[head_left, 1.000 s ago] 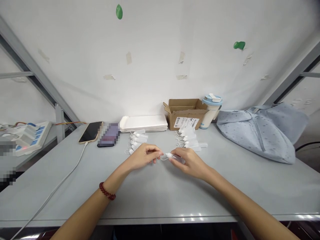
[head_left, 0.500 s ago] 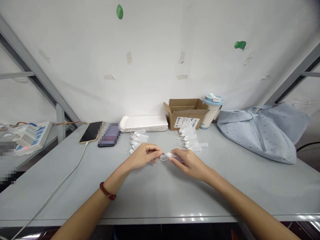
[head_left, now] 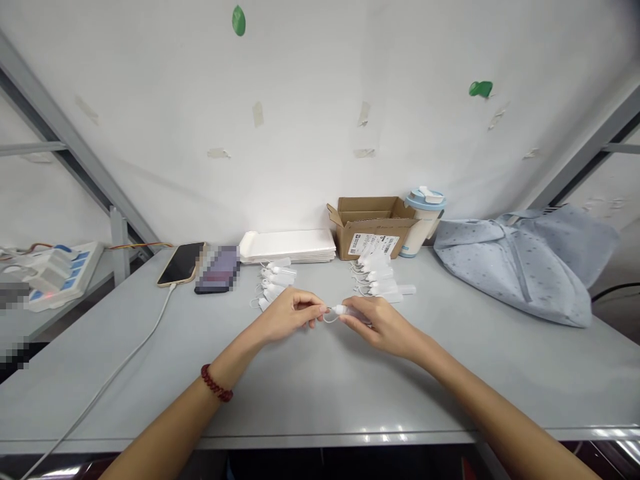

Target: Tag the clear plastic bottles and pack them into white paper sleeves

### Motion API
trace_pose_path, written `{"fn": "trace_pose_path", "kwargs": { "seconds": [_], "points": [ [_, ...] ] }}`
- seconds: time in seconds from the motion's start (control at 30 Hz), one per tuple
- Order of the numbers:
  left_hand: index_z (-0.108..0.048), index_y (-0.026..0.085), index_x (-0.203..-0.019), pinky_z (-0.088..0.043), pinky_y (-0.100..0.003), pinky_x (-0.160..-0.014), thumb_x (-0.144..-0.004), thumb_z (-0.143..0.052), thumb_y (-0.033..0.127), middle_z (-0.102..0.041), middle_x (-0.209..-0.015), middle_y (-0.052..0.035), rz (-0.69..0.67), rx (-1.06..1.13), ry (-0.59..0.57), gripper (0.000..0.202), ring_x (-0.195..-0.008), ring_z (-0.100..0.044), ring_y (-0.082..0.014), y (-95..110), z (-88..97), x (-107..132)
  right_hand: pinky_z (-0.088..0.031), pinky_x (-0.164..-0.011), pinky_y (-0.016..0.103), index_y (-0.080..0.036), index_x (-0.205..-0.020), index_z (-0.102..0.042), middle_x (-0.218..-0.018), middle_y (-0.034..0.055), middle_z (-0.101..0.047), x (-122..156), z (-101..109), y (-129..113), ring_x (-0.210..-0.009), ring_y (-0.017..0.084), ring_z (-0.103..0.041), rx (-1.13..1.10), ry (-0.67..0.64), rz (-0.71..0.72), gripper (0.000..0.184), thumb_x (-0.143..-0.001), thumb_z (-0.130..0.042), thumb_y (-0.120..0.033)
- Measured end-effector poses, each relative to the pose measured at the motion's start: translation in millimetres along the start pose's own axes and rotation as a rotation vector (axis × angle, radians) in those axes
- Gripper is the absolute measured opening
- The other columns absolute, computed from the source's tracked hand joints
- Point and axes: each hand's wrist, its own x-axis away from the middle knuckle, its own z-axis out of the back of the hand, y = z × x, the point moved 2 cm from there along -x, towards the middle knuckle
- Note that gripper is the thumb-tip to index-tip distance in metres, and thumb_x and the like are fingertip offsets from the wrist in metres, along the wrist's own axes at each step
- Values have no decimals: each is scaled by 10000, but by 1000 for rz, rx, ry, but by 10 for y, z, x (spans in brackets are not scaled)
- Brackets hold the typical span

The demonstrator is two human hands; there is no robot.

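Over the middle of the grey table (head_left: 310, 393) my two hands meet around a small white capped tube with a thin cord loop (head_left: 340, 311). My right hand (head_left: 383, 325) grips the tube's body. My left hand (head_left: 289, 313), a red bead bracelet on its wrist, pinches the loop at the tube's cap end. Just behind my left hand lies a group of several like white tubes (head_left: 274, 281). A second group of tubes (head_left: 380, 277) lies behind my right hand.
At the back stand a stack of white flat sheets (head_left: 287, 246), an open cardboard box (head_left: 369, 227) and a pale blue lidded cup (head_left: 421, 222). A light blue fabric bag (head_left: 525, 260) fills the right. A phone on a cable (head_left: 180, 264) lies at left, a power strip (head_left: 50, 275) beyond it.
Both hands stay pressed together on the tube; they have shifted very slightly and the loop has drawn closer to the cap.
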Motion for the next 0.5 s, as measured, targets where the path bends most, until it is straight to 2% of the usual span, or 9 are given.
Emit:
{"fn": "trace_pose_path", "kwargs": {
  "seconds": [0.5],
  "points": [
    [-661,131,-654,-419,-204,-547,-785,-540,282,-607,-613,-18,-17,-43,-20,233,-550,-518,-99,-97,-58,-3,-311,-520,233,-171,-799,-486,-688,27,-538,-5,-87,-12,-553,123,-446,39,-113,-2,267,-936,-339,-347]
  ]
}}
